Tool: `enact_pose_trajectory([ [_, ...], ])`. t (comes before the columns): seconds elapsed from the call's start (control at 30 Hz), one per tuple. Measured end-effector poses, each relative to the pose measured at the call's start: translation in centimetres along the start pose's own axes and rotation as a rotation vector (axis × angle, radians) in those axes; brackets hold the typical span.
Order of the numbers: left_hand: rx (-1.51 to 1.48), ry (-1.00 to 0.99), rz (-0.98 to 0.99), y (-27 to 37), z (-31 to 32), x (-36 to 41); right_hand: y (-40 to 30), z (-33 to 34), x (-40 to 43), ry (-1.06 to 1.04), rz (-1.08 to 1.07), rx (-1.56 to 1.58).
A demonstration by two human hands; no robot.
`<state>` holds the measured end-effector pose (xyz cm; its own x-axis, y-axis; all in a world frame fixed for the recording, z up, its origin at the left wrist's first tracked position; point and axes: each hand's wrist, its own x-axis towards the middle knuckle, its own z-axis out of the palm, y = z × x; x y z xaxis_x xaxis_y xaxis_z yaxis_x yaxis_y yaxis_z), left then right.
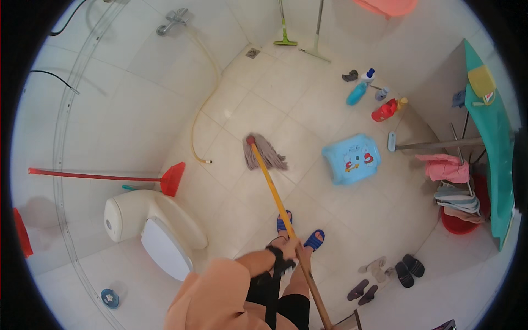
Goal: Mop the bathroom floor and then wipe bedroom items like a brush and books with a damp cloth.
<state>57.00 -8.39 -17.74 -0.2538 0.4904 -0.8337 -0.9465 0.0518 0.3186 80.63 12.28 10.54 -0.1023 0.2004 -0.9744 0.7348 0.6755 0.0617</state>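
Note:
A string mop (264, 154) lies with its grey-brown strands spread on the tiled floor. Its yellow handle slants down past my feet to the bottom edge of the head view. My left hand (290, 248) is wrapped around the handle's middle, with a black strap at the wrist. I cannot see my right hand; the handle's upper end runs to the picture's edge. Blue slippers (314, 240) are on my feet, one on each side of the handle.
A toilet (169, 247) and red broom (171, 179) are at left, a hose (198, 111) beyond. A blue plastic stool (352, 159), bottles (384, 110), squeegees (285, 42), spare slippers (358, 290) and a red bucket (458, 225) line the far and right sides.

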Motion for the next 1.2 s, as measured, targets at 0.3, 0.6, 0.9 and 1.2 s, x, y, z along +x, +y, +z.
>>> enact_pose_trajectory([
  [0.3, -0.524, 0.422, -0.002, 18.0, -2.9, 3.2, -10.9, -2.0, 10.8, 0.511, -0.349, 0.110],
  [0.6, -0.762, 0.274, -0.084, 11.2, 5.0, -4.8, -0.7, -1.7, 5.0, 0.425, -0.238, 0.014],
  [0.9, -0.914, 0.178, -0.480, 2.7, 12.1, -14.9, 6.0, -1.6, -3.9, 0.282, -0.054, -0.098],
  [1.2, -0.772, 0.551, -0.423, 0.6, -1.6, -6.5, -2.3, -0.3, -2.4, 0.210, -0.138, 0.021],
])
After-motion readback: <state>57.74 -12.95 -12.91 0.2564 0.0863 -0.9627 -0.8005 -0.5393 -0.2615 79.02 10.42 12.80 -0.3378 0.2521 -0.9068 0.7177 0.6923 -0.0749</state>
